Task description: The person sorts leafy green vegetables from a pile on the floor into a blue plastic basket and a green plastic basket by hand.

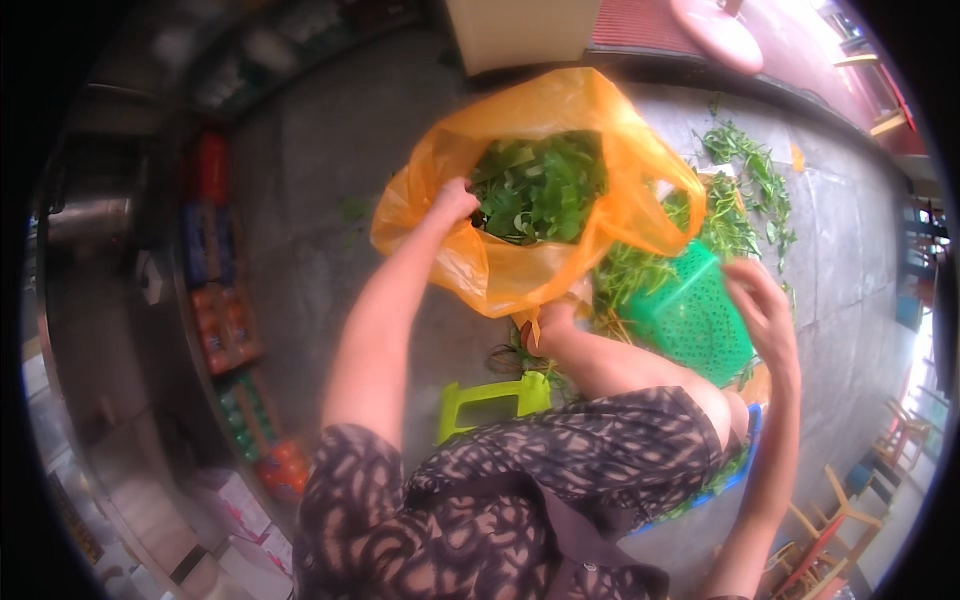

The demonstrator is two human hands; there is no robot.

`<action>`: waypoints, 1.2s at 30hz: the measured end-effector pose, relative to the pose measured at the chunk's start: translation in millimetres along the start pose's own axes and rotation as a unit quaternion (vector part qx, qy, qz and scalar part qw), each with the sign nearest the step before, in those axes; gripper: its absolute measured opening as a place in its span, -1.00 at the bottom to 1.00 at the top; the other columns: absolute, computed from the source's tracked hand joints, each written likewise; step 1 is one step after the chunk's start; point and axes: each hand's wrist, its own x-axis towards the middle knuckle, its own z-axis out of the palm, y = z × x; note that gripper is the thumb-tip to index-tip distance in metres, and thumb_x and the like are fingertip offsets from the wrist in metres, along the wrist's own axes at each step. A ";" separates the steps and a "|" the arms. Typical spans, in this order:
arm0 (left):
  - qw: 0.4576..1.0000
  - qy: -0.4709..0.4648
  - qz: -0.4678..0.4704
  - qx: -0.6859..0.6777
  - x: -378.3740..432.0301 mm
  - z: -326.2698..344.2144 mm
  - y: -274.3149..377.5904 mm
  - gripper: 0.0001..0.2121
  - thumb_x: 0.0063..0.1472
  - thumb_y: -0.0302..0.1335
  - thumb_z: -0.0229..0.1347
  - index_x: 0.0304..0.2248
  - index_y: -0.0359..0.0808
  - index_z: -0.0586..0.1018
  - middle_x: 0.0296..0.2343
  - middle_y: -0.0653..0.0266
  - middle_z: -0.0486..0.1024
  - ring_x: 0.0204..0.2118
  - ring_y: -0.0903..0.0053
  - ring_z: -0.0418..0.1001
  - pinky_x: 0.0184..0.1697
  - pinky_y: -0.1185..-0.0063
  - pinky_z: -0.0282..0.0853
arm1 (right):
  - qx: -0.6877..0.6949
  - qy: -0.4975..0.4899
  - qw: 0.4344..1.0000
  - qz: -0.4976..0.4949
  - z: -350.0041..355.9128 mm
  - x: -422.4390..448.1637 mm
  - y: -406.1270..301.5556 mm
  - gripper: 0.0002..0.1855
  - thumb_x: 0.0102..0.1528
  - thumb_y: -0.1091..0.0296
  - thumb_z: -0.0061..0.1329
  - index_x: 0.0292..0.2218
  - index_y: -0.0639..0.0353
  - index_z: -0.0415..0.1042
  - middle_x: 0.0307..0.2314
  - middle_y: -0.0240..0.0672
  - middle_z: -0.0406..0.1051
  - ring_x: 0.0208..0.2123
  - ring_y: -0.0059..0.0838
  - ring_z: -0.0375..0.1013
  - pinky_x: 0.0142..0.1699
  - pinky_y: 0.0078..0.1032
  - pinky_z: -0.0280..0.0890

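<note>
A large orange plastic bag (427, 202) gapes in front of me, with loose green leaves (540, 187) inside. My left hand (456, 201) reaches over the bag's near-left rim. Its curled fingertips are beside the leaves and partly hidden, so I cannot tell whether they grip anything. My right hand (759, 311) is raised at the right, slightly blurred, with its fingers bent and apart and nothing visible in them. Just left of it in view, a green perforated plastic basket (694, 319) lies tipped over against leafy stems (637, 277).
More leafy stems (761, 172) are strewn over the grey tiled floor (840, 247). A lime-green plastic stool (491, 394) stands by my legs. A blue tray (742, 469) with greens is partly under my knee. Packaged goods (225, 322) line the left; wooden chairs (832, 517) stand lower right.
</note>
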 end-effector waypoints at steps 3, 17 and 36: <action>0.991 -0.083 -0.098 0.021 23.8 31.6 -35.4 -0.54 -0.18 -0.37 0.24 -0.24 -0.40 0.46 -0.25 -0.01 0.43 -0.16 0.31 0.39 -0.13 0.52 0.30 | 0.021 -0.141 0.984 -0.104 76.8 62.9 -79.0 -0.75 0.02 0.41 -0.11 -0.21 0.20 0.37 -0.26 -0.23 0.36 -0.18 -0.32 0.34 -0.11 -0.46 0.24; 0.954 -0.242 -0.076 0.157 18.2 14.7 -1.1 -0.59 -0.28 -0.32 0.23 -0.45 -0.50 0.51 -0.49 0.06 0.47 -0.49 0.38 0.43 -0.45 0.48 0.36 | -0.437 -0.500 0.730 -0.162 301.3 6.6 -17.0 -0.60 -0.09 0.22 -0.08 -0.16 0.04 0.40 -0.13 -0.28 0.22 -0.09 -0.28 0.17 -0.15 -0.25 0.16; 0.981 -0.177 0.074 0.007 -14.1 10.9 28.3 -0.46 -0.33 -0.48 0.22 -0.21 -0.39 0.45 -0.34 0.08 0.48 -0.29 0.35 0.44 -0.23 0.52 0.33 | 0.145 -0.062 0.986 0.057 259.5 143.0 -15.9 -0.77 -0.14 0.57 -0.22 -0.37 0.31 0.39 -0.47 -0.13 0.43 -0.47 -0.31 0.44 -0.34 -0.48 0.32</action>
